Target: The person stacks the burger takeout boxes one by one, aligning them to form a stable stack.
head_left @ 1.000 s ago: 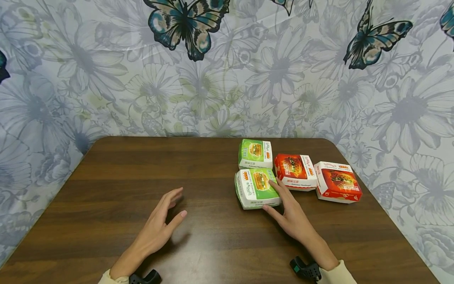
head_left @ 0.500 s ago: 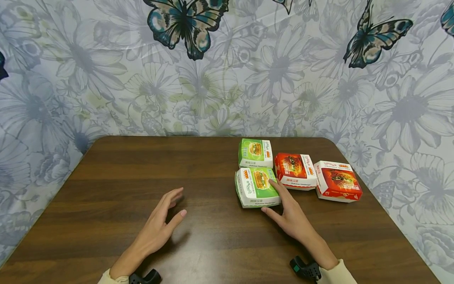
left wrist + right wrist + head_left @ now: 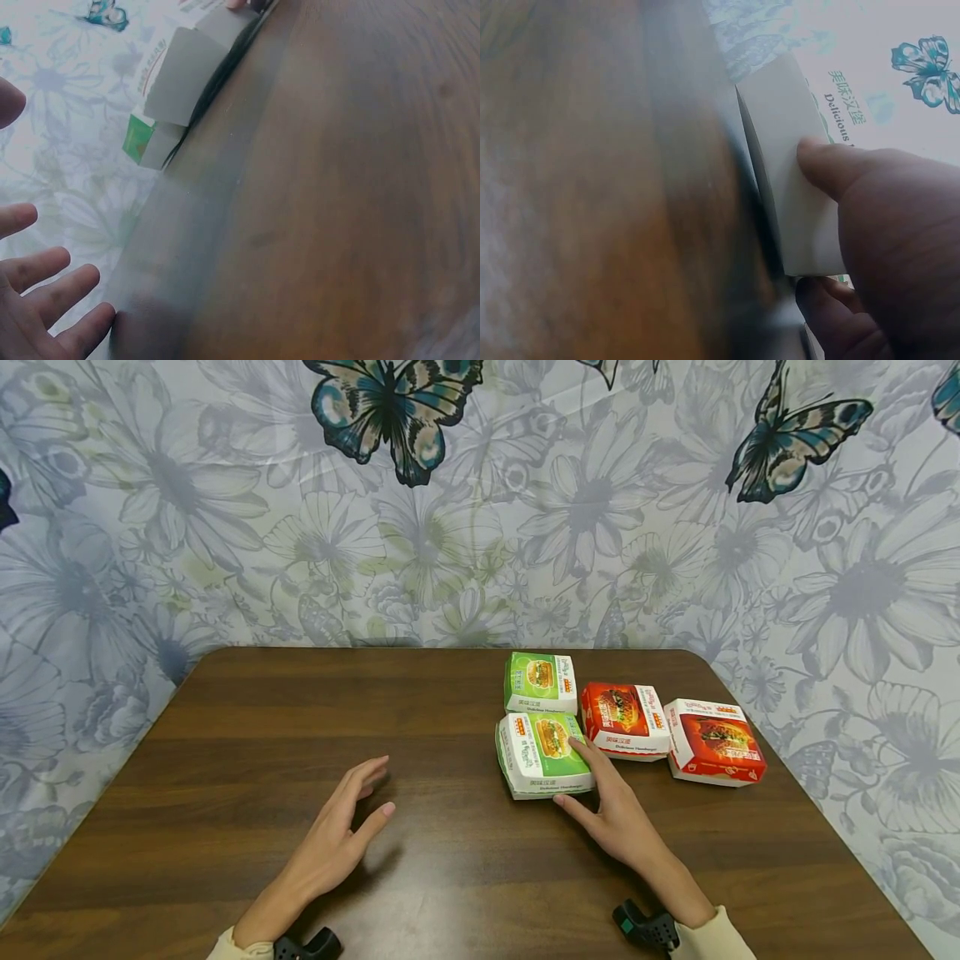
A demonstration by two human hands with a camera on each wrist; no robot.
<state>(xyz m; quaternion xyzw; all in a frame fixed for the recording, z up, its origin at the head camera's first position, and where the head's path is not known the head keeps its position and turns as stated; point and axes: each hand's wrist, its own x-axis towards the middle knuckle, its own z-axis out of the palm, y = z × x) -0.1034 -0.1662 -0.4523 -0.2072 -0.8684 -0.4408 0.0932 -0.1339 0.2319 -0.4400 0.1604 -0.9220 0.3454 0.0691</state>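
Note:
My right hand (image 3: 611,810) holds the near right corner of a green-and-white hamburger box (image 3: 531,760) on the table. In the right wrist view its thumb (image 3: 825,161) lies against the white side of the carton, with other fingers (image 3: 840,319) around the corner. Directly behind stands a second green hamburger box (image 3: 536,681). To the left, my left hand (image 3: 337,831) hovers over the wood, fingers extended and thumb apart, with nothing in it. The left wrist view shows its spread fingers (image 3: 60,296) and the box's white side beyond.
Two red hamburger boxes stand right of the green ones: one red box (image 3: 625,720) beside them, another red box (image 3: 716,743) farther right. The brown wooden table (image 3: 330,693) meets a flower-and-butterfly patterned backdrop (image 3: 450,560) at its far edge. Dark wrist cameras sit on both wrists.

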